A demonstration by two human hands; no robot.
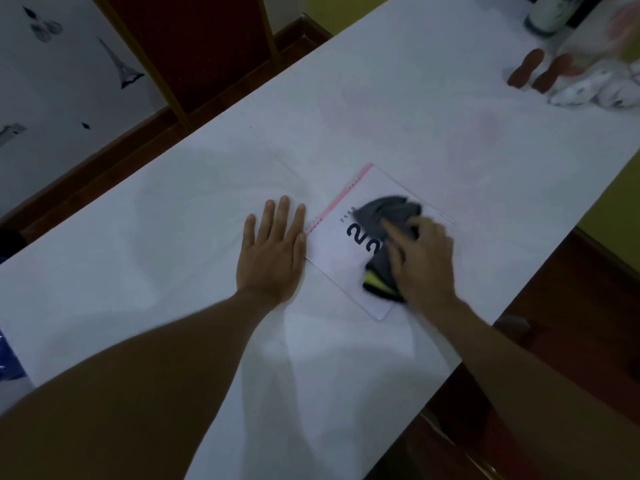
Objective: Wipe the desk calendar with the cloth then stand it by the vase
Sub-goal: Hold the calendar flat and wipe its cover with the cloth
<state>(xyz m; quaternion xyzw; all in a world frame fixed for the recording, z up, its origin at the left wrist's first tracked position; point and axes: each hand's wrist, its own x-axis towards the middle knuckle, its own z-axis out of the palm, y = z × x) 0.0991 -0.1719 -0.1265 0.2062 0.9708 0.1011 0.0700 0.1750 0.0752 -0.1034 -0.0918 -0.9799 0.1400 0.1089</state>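
The flat white desk calendar (341, 252), with a pink strip along one edge and large dark numerals, lies face up on the white-covered desk (398, 109), between the two hands. The right hand (424, 258) is closed around one bunched dark grey cloth with a yellow patch (386, 221) and presses it onto the calendar's face. The left hand (273, 249) lies open and flat on the desk, its fingers just touching the calendar's pink edge.

The likely trouble is the calendar sliding under the wiping stroke: the left hand only braces one edge, so a push away from it could skid the card towards the desk's edge beyond the right hand. The loose cover could also ruck up.

Counted: one calendar, one cloth, two hands. A dark-based cylindrical vessel (550, 15), far beyond the right hand, may be the vase; it is too blurred to be sure.
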